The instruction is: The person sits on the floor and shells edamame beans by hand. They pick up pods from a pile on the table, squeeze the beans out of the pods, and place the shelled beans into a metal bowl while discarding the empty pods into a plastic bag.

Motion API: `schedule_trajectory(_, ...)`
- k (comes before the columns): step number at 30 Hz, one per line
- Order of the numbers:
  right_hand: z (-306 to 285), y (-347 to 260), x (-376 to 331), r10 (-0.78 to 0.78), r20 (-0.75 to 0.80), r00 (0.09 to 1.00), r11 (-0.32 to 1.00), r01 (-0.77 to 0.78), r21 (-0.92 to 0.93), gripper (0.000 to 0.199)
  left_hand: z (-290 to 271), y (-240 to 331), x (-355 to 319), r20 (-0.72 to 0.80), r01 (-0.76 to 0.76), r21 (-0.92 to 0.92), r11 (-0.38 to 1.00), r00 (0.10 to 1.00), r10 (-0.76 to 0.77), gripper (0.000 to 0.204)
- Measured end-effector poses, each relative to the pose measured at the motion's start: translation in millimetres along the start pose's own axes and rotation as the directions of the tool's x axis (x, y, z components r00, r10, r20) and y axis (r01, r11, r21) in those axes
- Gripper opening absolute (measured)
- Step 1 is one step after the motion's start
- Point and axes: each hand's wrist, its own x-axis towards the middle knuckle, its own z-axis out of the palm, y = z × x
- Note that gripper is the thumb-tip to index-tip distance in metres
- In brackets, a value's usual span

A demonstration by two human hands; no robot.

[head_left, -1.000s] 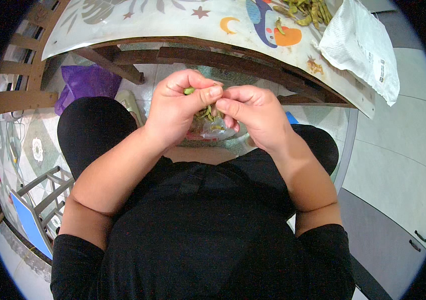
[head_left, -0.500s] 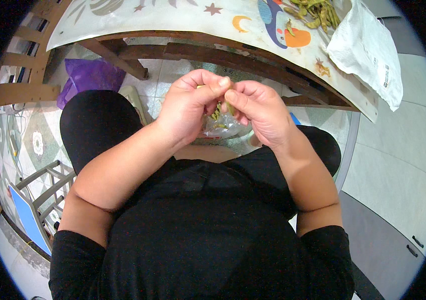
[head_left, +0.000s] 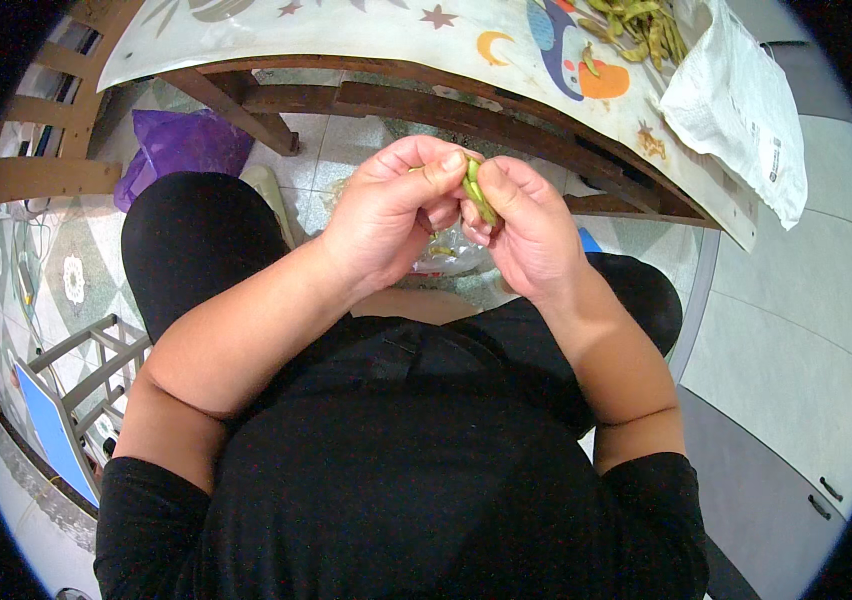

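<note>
A green bean pod (head_left: 477, 190) is pinched between both of my hands, held over my lap. My left hand (head_left: 391, 215) grips its upper end with thumb and fingers. My right hand (head_left: 526, 230) holds the lower part from the right side. Under my hands, between my knees, lies a clear plastic bag (head_left: 451, 255), mostly hidden. A heap of more green pods (head_left: 641, 30) lies on the table at the top right.
The table (head_left: 346, 30) has a pale patterned cover and a wooden frame beneath. A white plastic bag (head_left: 736, 110) hangs over its right edge. A purple bag (head_left: 186, 145) sits on the tiled floor at left, near a wooden chair (head_left: 41, 175).
My hands have risen slightly and come closer together on the pod; the view has tilted a little downward.
</note>
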Motion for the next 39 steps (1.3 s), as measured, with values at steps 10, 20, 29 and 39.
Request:
schedule_trajectory(10,8,-1,3,-0.23,-0.114,0.966,0.897,0.165,-0.411,0.017,-1,-8,3,-0.058,0.11,-0.187,0.976,0.991,-0.123,0.017)
schedule_trajectory(20,-1,-5,11,-0.503,0.148,0.851,0.045,0.197,-0.979,0.019,0,-14,4,-0.306,0.057,0.085,0.995,0.952,-0.028,0.015)
schedule_trajectory(29,-4,-10,8,0.047,-0.276,0.96,0.953,-0.126,-0.275,0.022,5,-8,2,-0.243,0.115,0.049,0.992,0.965,-0.1,0.014)
schedule_trajectory(39,2,-18,5,0.03,-0.195,0.98,0.853,-0.127,-0.507,0.017,-4,-3,6,-0.286,0.061,0.11,0.992,0.958,-0.028,0.016)
